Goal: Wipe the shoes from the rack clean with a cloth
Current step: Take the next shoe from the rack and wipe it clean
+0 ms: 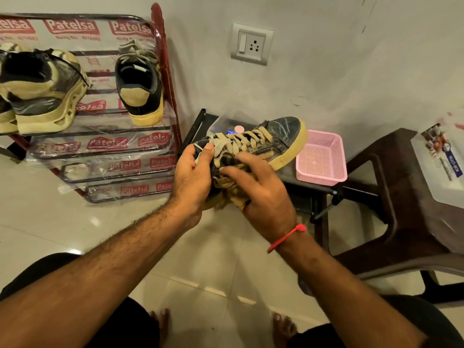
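Right hand [261, 194] over cloth [234, 189], shoe [276, 141]

Items I cannot fully read:
- Shoe [253, 144], centre of frame: heel and near side covered by my hands and the cloth [232, 188].
- Cloth: mostly under my right hand [261, 189]; its full shape is hidden.
- Sneaker pair [37, 91], upper left: cut off by the left edge.
- White box [439, 162], right edge: cropped, label print too small to read.
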Action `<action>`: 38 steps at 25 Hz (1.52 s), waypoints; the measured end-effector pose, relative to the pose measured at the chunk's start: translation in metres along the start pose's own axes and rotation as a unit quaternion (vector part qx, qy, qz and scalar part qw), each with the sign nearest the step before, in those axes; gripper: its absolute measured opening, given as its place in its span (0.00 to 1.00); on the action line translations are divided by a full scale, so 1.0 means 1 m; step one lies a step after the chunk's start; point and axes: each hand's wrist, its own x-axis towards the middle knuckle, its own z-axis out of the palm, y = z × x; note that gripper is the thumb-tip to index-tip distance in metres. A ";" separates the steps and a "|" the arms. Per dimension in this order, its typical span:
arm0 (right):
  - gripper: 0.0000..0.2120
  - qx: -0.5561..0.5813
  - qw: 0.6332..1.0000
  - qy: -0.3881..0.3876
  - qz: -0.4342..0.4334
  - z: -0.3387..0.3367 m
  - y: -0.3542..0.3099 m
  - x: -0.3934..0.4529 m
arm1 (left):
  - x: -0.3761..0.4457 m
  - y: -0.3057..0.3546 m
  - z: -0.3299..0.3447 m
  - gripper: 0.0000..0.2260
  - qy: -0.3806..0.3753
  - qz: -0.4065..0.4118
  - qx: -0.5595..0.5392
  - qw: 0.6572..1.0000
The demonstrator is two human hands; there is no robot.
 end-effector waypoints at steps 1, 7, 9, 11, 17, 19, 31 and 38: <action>0.15 -0.006 1.000 0.002 0.019 -0.005 0.010 0.004 | 0.000 0.001 0.001 0.08 -0.010 -0.003 -0.010 1.000; 0.14 0.008 0.999 0.022 0.030 -0.002 -0.002 -0.001 | -0.004 0.004 0.000 0.10 -0.028 -0.018 -0.027 0.999; 0.14 0.004 1.000 -0.002 -0.013 -0.004 -0.003 0.001 | -0.002 0.007 0.000 0.11 -0.045 -0.016 -0.039 0.998; 0.16 -0.015 0.997 0.037 0.073 -0.019 0.028 0.014 | 0.000 0.008 -0.001 0.11 -0.051 -0.023 -0.036 0.998; 0.14 0.001 0.999 -0.009 -0.046 -0.001 -0.018 -0.002 | 0.003 0.004 -0.003 0.11 -0.052 -0.041 -0.036 0.997; 0.15 0.004 1.000 0.000 -0.011 -0.013 0.006 0.010 | 0.002 0.005 -0.001 0.12 -0.055 -0.046 -0.035 0.997; 0.29 0.161 0.954 -0.010 0.252 -0.026 0.009 0.022 | 0.008 0.000 -0.005 0.11 -0.022 -0.144 -0.048 0.988; 0.31 0.110 0.969 -0.016 0.219 -0.013 0.014 0.014 | 0.008 0.002 -0.004 0.19 -0.026 -0.137 -0.058 0.989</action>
